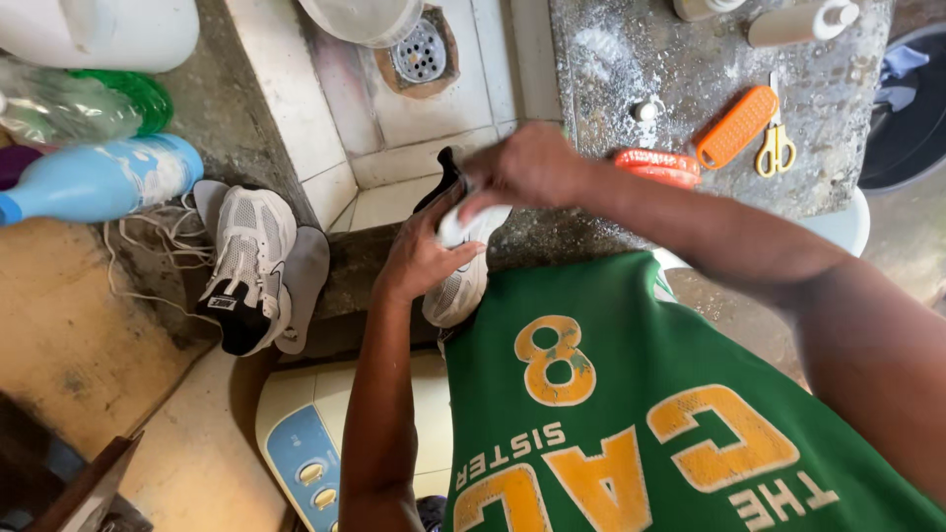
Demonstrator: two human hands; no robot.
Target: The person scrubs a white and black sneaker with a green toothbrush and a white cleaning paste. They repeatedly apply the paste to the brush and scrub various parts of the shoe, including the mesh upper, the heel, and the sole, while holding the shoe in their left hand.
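Observation:
Both my hands are on a white and grey sneaker [459, 292] held over the front edge of a tiled sink [394, 202]. My left hand [422, 258] cups the shoe from below and the side. My right hand [524, 169] grips the shoe's top near its black collar, fingers closed on it. A second white sneaker [244, 268] with a black heel lies on the concrete ledge to the left, its loose white laces [148, 241] trailing beside it, with grey insoles under it.
An orange brush [736, 126], yellow-handled scissors [776, 148] and a red brush [658, 166] lie on the speckled counter right of the sink. A blue bottle [99, 179] and clear plastic bottles sit at left. A drain [419, 49] is in the sink floor. A white and blue appliance [315, 448] stands below.

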